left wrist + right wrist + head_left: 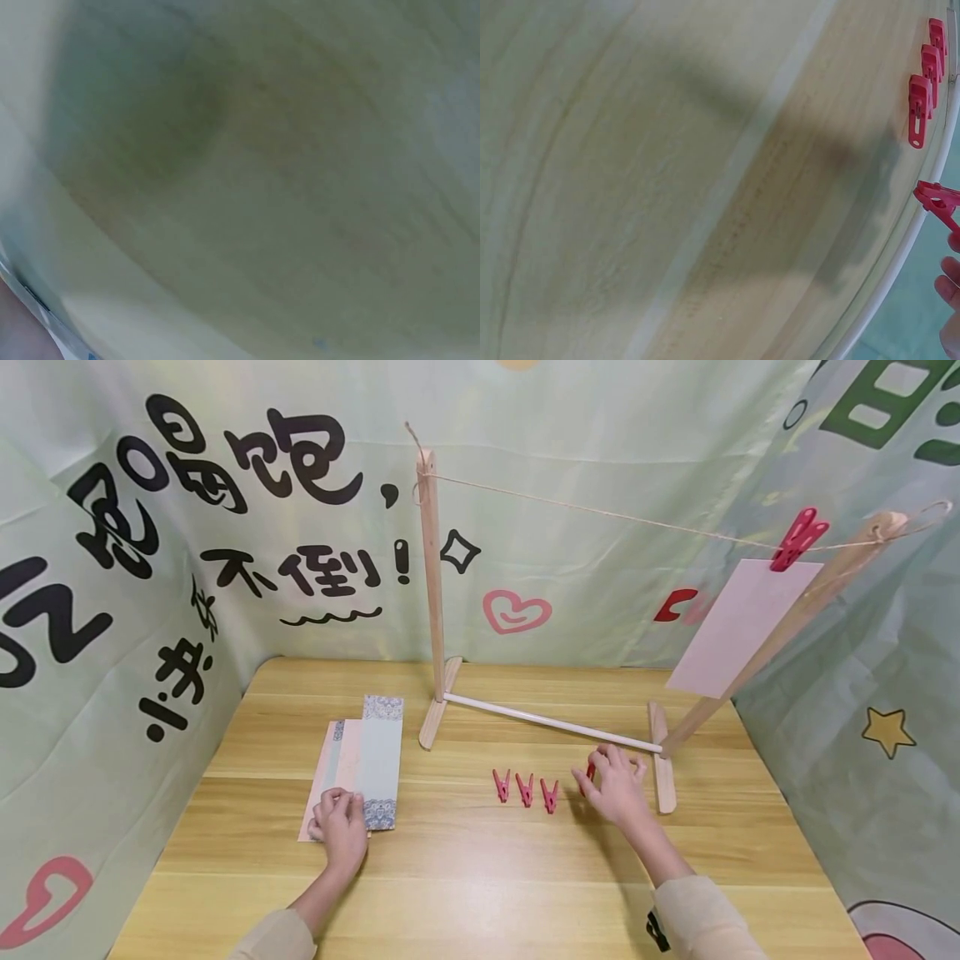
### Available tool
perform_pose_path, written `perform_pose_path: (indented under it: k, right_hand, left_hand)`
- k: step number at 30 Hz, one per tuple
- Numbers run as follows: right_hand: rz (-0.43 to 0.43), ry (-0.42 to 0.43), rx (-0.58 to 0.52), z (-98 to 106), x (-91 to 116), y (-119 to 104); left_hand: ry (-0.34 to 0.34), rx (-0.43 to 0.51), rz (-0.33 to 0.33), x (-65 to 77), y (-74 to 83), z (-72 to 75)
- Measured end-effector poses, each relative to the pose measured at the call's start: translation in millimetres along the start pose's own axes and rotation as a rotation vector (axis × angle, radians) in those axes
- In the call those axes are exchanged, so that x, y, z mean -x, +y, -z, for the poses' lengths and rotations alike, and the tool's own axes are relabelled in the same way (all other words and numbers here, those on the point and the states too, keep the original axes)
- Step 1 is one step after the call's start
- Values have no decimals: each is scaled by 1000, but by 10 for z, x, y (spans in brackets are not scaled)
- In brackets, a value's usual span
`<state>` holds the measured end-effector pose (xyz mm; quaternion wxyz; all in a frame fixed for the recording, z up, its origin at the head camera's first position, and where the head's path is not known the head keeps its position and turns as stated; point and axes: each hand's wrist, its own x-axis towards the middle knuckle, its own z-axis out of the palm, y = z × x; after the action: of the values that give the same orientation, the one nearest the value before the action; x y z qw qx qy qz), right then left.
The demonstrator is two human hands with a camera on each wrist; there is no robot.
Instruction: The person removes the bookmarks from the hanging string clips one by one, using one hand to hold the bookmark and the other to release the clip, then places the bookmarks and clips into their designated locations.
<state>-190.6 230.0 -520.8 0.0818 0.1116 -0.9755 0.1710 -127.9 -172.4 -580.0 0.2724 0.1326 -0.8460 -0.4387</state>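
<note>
My left hand [341, 831] is at the paper stack, thumb and fingers pinching the left edge of a pale blue card [384, 752] with patterned ends. Pink paper [318, 785] lies partly beneath that hand. My right hand [618, 785] holds a red clothespin [937, 196] between its fingertips, just above the table. Several red clothespins lie to its left, the closest one [550, 796] at the end of a short row. Another red clothespin [798, 539] clamps a pale pink sheet [746, 627] to the string [600, 512].
The string runs between a left wooden post [431, 577] and a leaning right post [795, 618]. A white rod [551, 720] joins their feet low on the wooden table [480, 893]. Printed cloth [600, 427] encloses the back and sides.
</note>
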Motion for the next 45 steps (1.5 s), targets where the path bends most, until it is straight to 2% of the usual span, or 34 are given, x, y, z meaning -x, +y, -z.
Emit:
perform_pose_path:
  k: [5, 14, 33, 45]
  right_hand:
    - [-16, -32, 14, -37, 21, 14]
    - [-24, -58, 42, -87, 39, 29]
    - [-90, -143, 94, -160, 36, -26]
    - [-120, -165, 141, -260, 55, -23]
  left_hand:
    - [7, -60, 49, 16, -13, 12]
    - [21, -110, 87, -6, -42, 25]
    - [-55, -176, 174, -46, -92, 71]
    - [-92, -269, 162, -85, -118, 99]
